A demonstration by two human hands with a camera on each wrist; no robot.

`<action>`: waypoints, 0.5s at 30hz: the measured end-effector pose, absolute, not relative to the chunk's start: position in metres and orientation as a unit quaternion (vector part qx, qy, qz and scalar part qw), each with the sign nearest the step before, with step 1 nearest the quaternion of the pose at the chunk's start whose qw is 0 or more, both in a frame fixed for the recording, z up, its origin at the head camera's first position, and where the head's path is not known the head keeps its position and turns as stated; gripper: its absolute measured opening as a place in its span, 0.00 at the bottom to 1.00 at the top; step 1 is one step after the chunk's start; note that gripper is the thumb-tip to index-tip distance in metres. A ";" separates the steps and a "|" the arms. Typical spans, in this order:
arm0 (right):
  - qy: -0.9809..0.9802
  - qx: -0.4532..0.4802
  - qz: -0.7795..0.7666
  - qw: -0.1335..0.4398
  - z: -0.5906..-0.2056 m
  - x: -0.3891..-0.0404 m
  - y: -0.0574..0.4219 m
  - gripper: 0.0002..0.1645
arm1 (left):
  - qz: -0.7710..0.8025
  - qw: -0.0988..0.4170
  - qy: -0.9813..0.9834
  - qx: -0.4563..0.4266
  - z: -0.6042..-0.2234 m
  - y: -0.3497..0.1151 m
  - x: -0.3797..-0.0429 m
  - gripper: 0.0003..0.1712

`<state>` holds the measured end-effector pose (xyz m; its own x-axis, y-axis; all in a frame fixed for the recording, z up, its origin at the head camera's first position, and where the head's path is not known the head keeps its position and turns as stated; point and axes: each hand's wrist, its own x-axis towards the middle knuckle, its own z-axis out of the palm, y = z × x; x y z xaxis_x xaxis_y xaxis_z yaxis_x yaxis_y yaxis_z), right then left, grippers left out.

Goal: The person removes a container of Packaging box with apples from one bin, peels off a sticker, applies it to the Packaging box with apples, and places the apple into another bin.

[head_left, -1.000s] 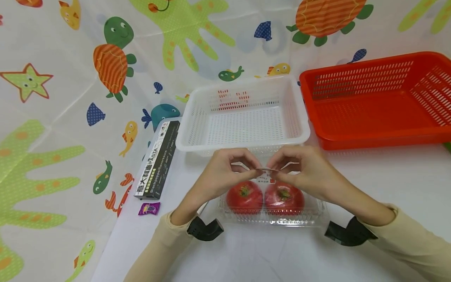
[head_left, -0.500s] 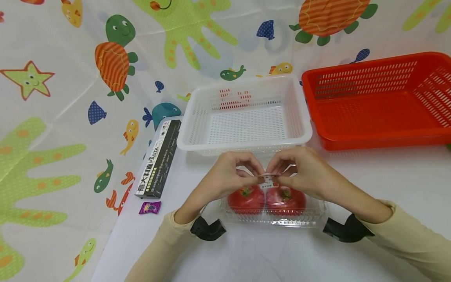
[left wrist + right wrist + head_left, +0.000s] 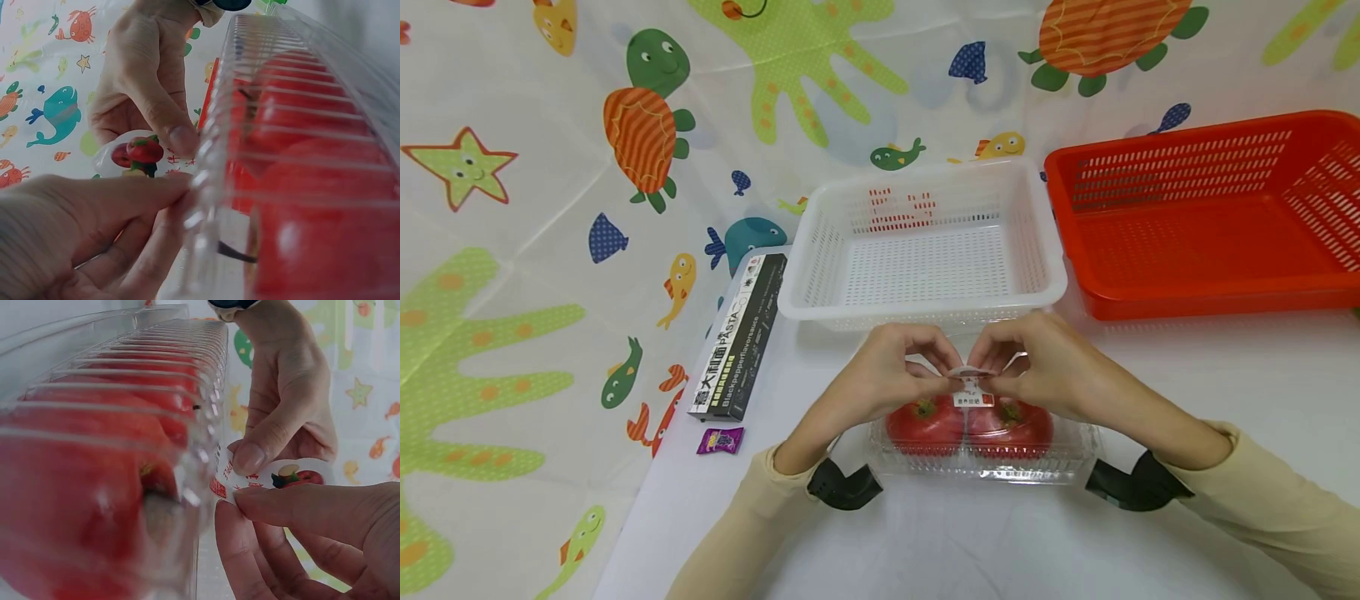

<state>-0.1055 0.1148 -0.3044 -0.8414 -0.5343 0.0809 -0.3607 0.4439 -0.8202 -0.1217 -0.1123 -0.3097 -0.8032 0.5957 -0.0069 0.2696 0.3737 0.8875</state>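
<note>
A clear plastic clamshell box [image 3: 1022,468] holds two red apples [image 3: 1009,429] side by side. Over its lid, my left hand [image 3: 898,367] and my right hand [image 3: 1045,367] pinch a white label sticker [image 3: 973,399] from opposite sides, thumb against fingers. The label bends between them, its lower printed edge right at the lid in front of the apples. In the left wrist view, printed fruit shows on the rounded part of the label [image 3: 145,150]. Red lettering appears on the label [image 3: 218,489] near the ribbed box edge in the right wrist view.
Behind the hands stands a white basket [image 3: 925,310], with a red basket [image 3: 1210,302] to its right. A black-and-white pasta box [image 3: 737,337] lies at the left, a small purple candy packet [image 3: 720,441] below it. A cartoon-printed cloth [image 3: 820,100] hangs behind the table.
Both hands have come slightly lower toward the box with the label. The label has turned so that more of its printed lower edge shows against the lid.
</note>
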 end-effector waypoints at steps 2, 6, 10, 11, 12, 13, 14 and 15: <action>0.847 -0.266 -0.450 0.091 -0.305 -0.106 0.114 0.12 | 0.493 0.167 0.812 0.264 -0.310 -0.112 -0.121 0.08; 0.854 -0.267 -0.439 0.079 -0.307 -0.106 0.113 0.13 | 0.494 0.167 0.812 0.261 -0.312 -0.110 -0.121 0.08; 0.858 -0.270 -0.431 0.071 -0.308 -0.105 0.112 0.13 | 0.496 0.166 0.812 0.260 -0.313 -0.109 -0.121 0.08; 0.858 -0.272 -0.430 0.070 -0.308 -0.105 0.112 0.14 | 0.497 0.166 0.811 0.259 -0.314 -0.109 -0.121 0.08; 0.858 -0.274 -0.429 0.069 -0.308 -0.105 0.112 0.14 | 0.497 0.166 0.812 0.259 -0.314 -0.109 -0.121 0.08; 0.858 -0.276 -0.427 0.067 -0.308 -0.105 0.112 0.14 | 0.496 0.165 0.812 0.259 -0.314 -0.109 -0.121 0.08; 0.859 -0.278 -0.425 0.065 -0.308 -0.105 0.111 0.14 | 0.496 0.165 0.813 0.259 -0.314 -0.109 -0.120 0.08; 0.860 -0.278 -0.424 0.065 -0.308 -0.105 0.111 0.14 | 0.496 0.165 0.813 0.258 -0.314 -0.109 -0.120 0.08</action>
<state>-0.1048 0.1110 -0.3080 -0.8366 -0.5334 0.1246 -0.4237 0.4861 -0.7643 -0.1205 -0.1088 -0.3144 -0.8128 0.5825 -0.0121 0.2559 0.3756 0.8908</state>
